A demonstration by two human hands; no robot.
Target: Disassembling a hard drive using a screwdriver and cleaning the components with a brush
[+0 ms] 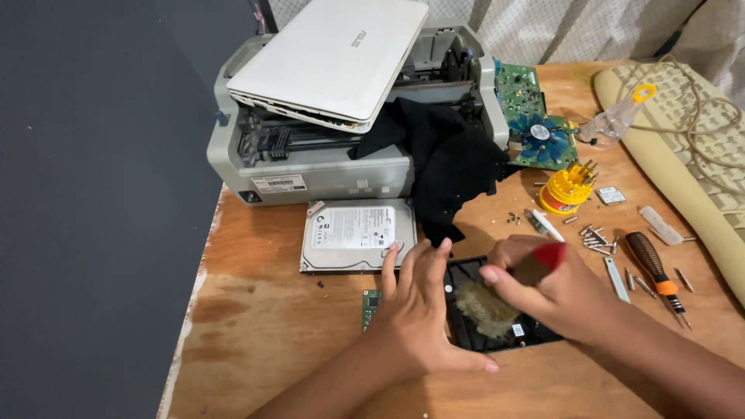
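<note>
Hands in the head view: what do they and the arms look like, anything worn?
Both hands, left and right, are bare: no gloves, rings or watch show. The forearms are bare too, with no sleeves reaching into view. The fingernails are short and unpainted.

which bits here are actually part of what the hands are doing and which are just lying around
In use:
- right hand holding a red-handled brush
- left hand steadying the black drive
- green board by the left hand

Lying about:
- silver hard drive
- printer with white laptop on top
- black cloth
- yellow bit holder
- screwdriver
- loose screws
- beige keyboard
</note>
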